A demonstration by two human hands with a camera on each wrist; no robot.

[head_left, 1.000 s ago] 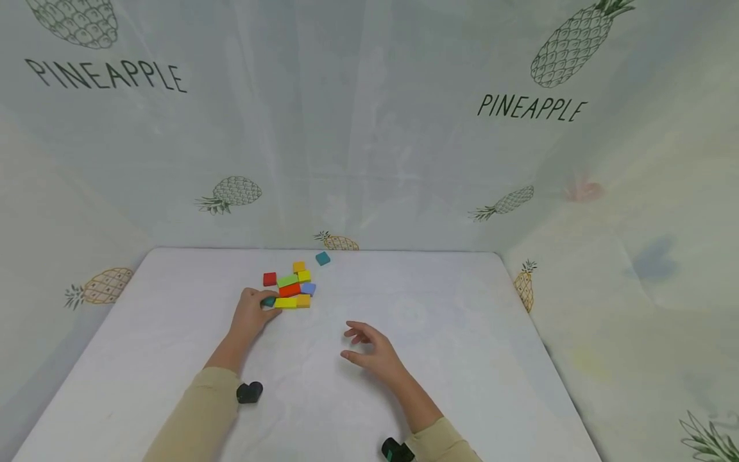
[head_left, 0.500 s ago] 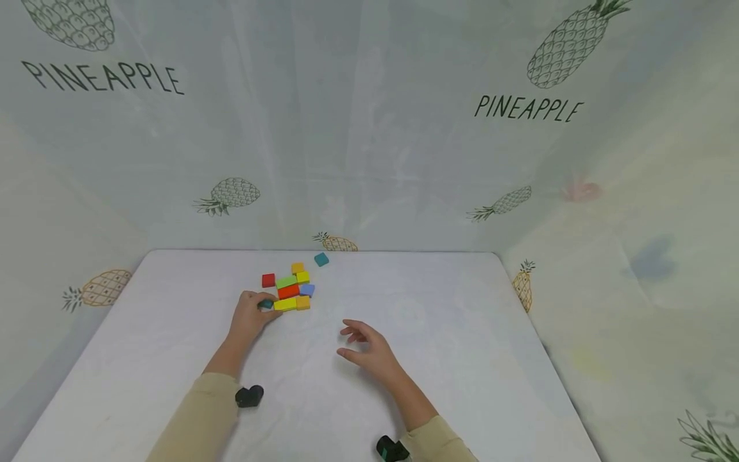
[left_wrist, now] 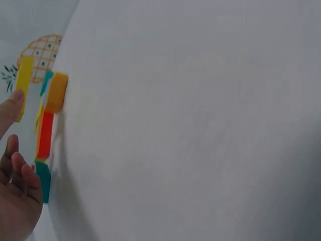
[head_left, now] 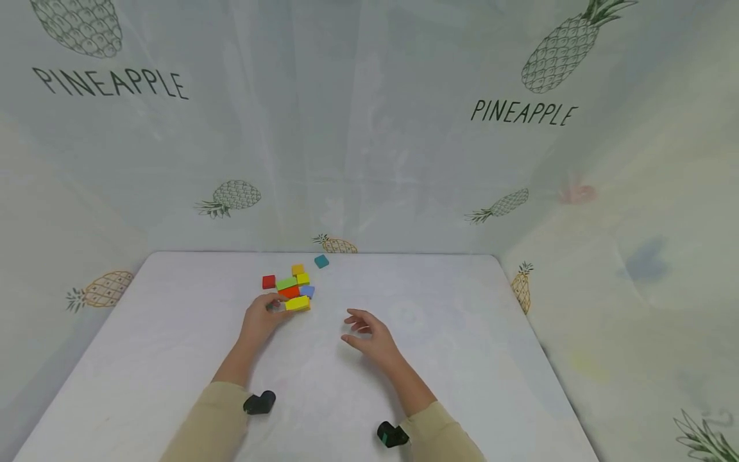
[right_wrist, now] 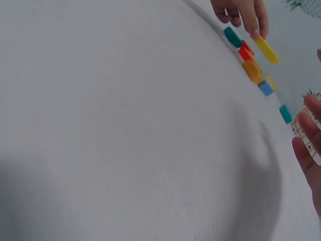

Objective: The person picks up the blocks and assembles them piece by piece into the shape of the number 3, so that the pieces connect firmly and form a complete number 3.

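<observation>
My left hand (head_left: 261,324) pinches a long yellow block (head_left: 297,303) between thumb and fingers. The right wrist view shows this yellow block (right_wrist: 267,50) raised above the row of other blocks. Just beyond it lie a red block (head_left: 289,292), a light green block (head_left: 286,283) and a blue block (head_left: 308,291). Under the lifted piece, an orange block (left_wrist: 56,93) shows in the left wrist view. A teal block (left_wrist: 43,179) sits close by the left fingers. My right hand (head_left: 372,340) hovers over the table with fingers loosely bent, holding nothing.
A dark red block (head_left: 269,282), an orange-yellow block (head_left: 297,269) and a small yellow block (head_left: 303,279) border the cluster. Another teal block (head_left: 321,261) lies near the back edge of the white table (head_left: 450,359). A pineapple-printed curtain (head_left: 369,128) hangs behind.
My left hand has let go of the teal block and lifted the long yellow block, moving it slightly right over the orange one. The right hand stays nearly where it was.
</observation>
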